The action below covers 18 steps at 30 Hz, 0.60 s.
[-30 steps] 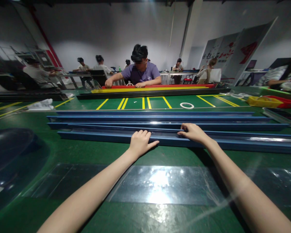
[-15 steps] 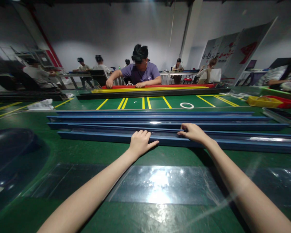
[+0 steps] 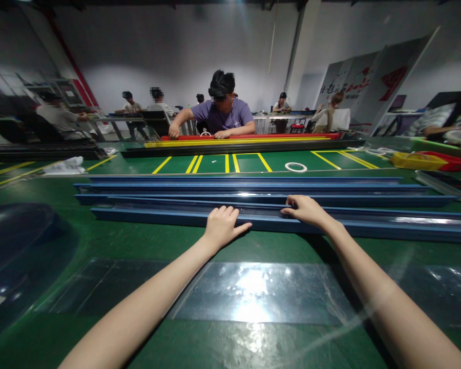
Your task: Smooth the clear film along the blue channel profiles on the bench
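Observation:
A long blue channel-shaped rail (image 3: 149, 217) lies across the green table in front of me. My left hand (image 3: 222, 224) rests over its near wall, fingers curled inward and thumb stretched to the right along it. Further right, my right hand (image 3: 306, 210) has thumb and forefinger bent together around the rail's far edge. Its other fingers are hidden behind the hand. Just behind lie more blue rails (image 3: 369, 198), roughly parallel to the first.
A clear plastic sheet (image 3: 200, 294) lies nearer me, and a dark glossy curved object (image 3: 15, 246) at left. White tape ring (image 3: 295, 167), yellow tray (image 3: 418, 161) and phone-like slab (image 3: 451, 182) sit beyond. A co-worker (image 3: 226, 115) handles red and yellow rails (image 3: 234, 143) opposite.

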Tool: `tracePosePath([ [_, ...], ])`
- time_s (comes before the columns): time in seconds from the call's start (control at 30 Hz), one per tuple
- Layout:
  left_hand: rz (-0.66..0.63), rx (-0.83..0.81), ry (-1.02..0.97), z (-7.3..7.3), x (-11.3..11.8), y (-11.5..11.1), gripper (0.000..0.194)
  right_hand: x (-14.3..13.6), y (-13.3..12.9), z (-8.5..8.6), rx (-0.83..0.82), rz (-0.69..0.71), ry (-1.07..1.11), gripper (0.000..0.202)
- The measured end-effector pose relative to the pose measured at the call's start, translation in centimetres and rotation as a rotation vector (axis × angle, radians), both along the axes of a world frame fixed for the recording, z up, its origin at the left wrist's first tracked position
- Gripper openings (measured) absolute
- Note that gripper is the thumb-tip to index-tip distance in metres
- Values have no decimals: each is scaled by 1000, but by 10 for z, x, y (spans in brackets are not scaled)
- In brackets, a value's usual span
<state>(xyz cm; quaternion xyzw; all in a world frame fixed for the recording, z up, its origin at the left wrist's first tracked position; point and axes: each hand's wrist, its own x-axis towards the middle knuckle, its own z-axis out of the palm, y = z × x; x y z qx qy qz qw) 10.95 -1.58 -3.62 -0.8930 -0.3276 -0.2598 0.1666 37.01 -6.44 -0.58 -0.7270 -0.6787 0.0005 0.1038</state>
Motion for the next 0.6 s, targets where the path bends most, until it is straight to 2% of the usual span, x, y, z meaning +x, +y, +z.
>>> tracePosePath([
  [0.6,3,13,-2,0,0,0,48,1,1,-2,6,3,3,26],
])
